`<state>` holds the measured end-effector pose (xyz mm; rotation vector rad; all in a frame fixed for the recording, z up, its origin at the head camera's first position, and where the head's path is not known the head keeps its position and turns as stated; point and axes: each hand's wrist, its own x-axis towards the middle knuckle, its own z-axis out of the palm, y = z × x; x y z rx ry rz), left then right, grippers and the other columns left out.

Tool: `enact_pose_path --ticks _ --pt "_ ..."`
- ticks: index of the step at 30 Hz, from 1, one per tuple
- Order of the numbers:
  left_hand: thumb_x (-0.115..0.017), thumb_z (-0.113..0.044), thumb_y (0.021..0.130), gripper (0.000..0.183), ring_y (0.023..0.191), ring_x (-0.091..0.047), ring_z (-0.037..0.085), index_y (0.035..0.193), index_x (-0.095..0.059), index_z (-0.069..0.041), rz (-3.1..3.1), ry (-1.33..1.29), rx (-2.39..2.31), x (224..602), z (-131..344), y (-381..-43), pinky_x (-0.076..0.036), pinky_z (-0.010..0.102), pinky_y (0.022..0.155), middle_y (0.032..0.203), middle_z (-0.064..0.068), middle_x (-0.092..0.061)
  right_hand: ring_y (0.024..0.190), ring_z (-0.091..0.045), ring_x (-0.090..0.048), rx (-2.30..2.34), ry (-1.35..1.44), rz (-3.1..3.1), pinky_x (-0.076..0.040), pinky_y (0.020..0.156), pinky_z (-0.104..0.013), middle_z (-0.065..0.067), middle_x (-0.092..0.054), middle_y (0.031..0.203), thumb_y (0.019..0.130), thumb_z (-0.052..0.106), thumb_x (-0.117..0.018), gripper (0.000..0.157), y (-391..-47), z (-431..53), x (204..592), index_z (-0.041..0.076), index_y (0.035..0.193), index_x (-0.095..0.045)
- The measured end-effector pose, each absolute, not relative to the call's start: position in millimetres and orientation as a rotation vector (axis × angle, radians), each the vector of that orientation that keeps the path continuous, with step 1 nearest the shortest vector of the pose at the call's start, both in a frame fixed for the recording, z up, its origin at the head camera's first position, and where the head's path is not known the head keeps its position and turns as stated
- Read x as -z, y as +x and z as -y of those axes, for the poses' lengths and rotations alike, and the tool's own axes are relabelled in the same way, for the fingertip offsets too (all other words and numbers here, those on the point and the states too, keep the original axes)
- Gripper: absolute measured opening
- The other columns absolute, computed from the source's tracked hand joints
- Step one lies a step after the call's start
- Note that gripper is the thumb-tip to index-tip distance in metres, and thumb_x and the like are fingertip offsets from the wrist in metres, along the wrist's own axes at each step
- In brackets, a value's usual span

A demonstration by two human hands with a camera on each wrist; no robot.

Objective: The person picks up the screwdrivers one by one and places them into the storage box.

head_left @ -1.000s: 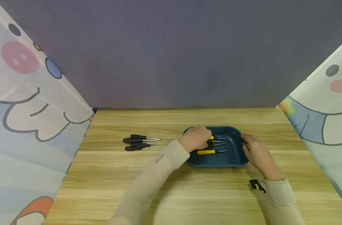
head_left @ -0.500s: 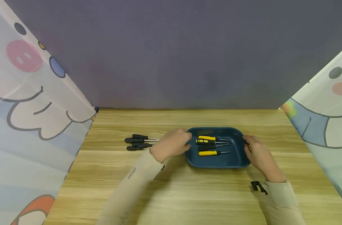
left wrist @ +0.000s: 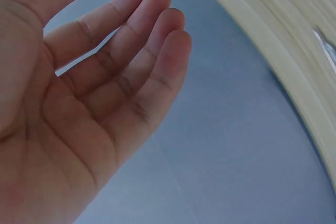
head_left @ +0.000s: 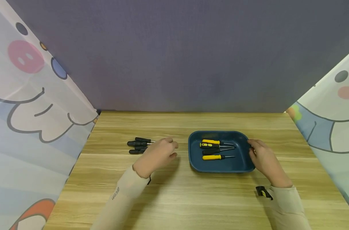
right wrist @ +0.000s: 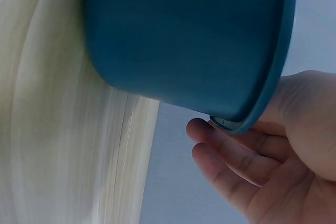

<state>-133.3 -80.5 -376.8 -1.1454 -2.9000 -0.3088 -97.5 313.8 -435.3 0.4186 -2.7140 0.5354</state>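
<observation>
Four screwdrivers are contained in one tray (head_left: 223,166), right of centre in the head view: an upper yellow-handled screwdriver (head_left: 211,141), a black-and-yellow screwdriver (head_left: 209,146), a black screwdriver (head_left: 211,151) and a lower yellow-handled screwdriver (head_left: 211,157). The first three are grouped closely; the last is set slightly apart. All four shafts are directed to the right. At least four dark screwdrivers (head_left: 136,143) are laid in an overlapping cluster left of centre; an exact count is prevented by the overlap and by the left hand (head_left: 158,155), by which some shafts are covered.

Two hands are shown. The grip of the left hand is spread, with fingers relaxed and nothing held, between the cluster and the tray. The tray rim is clamped in the grip of the right hand (head_left: 263,158) at the right end; the thumb contact is concealed by the tray wall in the right wrist view.

The tray is formed as a smooth blue rounded rectangle with a raised lip. The worktop (head_left: 191,198) is finished in pale wood grain and is backed by a grey, fabric-like panel (head_left: 174,57).

A black-and-yellow object (head_left: 263,192), lower right, is partly covered by a sleeve (head_left: 287,204) and cannot be identified. In the left wrist view, a metal tip (left wrist: 326,51) is cut off at the right edge.
</observation>
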Motion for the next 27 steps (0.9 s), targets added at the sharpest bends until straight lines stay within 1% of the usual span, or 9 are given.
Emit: enact_pose_path --ticks 2,7,11,15,18,23,27 --pt "-0.079 -0.015 0.088 0.024 0.088 -0.067 0.018 0.11 -0.073 -0.008 2.916 -1.113 0.305 378 89 -132 -0.055 0.028 0.07 0.102 0.005 -0.068 0.084 -0.041 -0.063 -0.534 0.417 2.717 -0.053 0.067 -0.053 -0.035 -0.058 0.115 0.083 -0.015 -0.064 0.034 -97 -314 435 -0.018 0.117 -0.06" --pt "-0.079 -0.014 0.088 0.026 0.089 -0.067 0.019 0.112 -0.072 -0.007 2.935 -1.054 0.326 380 105 -135 -0.055 0.029 0.073 0.105 0.005 -0.068 0.084 -0.042 -0.063 -0.539 0.402 2.723 -0.052 0.068 -0.054 -0.036 -0.058 0.115 0.083 -0.015 -0.064 0.034 -97 -314 435 -0.018 0.117 -0.06" --pt "-0.078 -0.01 0.088 0.026 0.085 -0.066 0.019 0.113 -0.072 -0.006 2.95 -1.002 0.381 382 118 -138 -0.054 0.029 0.071 0.104 0.006 -0.067 0.082 -0.041 -0.063 -0.536 0.41 2.712 -0.052 0.066 -0.053 -0.035 -0.058 0.114 0.083 -0.015 -0.064 0.034 -98 -314 436 -0.018 0.117 -0.06" --pt "-0.077 -0.004 0.086 0.021 0.075 -0.062 0.016 0.107 -0.072 -0.005 2.912 -0.971 0.433 388 134 -142 -0.051 0.028 0.065 0.095 0.005 -0.066 0.082 -0.041 -0.063 -0.532 0.417 2.693 -0.052 0.066 -0.053 -0.035 -0.059 0.112 0.082 -0.016 -0.064 0.034 -98 -314 438 -0.018 0.115 -0.06" --pt "-0.078 -0.003 0.086 0.019 0.071 -0.058 0.014 0.104 -0.073 -0.005 2.908 -0.935 0.441 393 146 -145 -0.049 0.028 0.062 0.089 0.003 -0.064 0.082 -0.042 -0.063 -0.53 0.417 2.683 -0.052 0.066 -0.053 -0.035 -0.06 0.111 0.082 -0.016 -0.063 0.033 -99 -314 439 -0.018 0.115 -0.061" --pt "-0.075 0.0 0.087 0.017 0.072 -0.055 0.013 0.103 -0.072 -0.004 2.949 -0.887 0.47 403 165 -149 -0.048 0.03 0.062 0.09 0.003 -0.063 0.082 -0.041 -0.063 -0.53 0.414 2.695 -0.052 0.065 -0.053 -0.035 -0.059 0.113 0.082 -0.016 -0.064 0.034 -98 -314 439 -0.018 0.116 -0.06" --pt "-0.075 0.002 0.086 0.015 0.078 -0.06 0.017 0.1 -0.072 -0.002 2.951 -0.869 0.487 409 178 -151 -0.051 0.033 0.067 0.091 0.006 -0.064 0.082 -0.04 -0.063 -0.532 0.413 2.699 -0.052 0.065 -0.052 -0.035 -0.059 0.113 0.083 -0.016 -0.064 0.034 -98 -313 438 -0.018 0.116 -0.06"
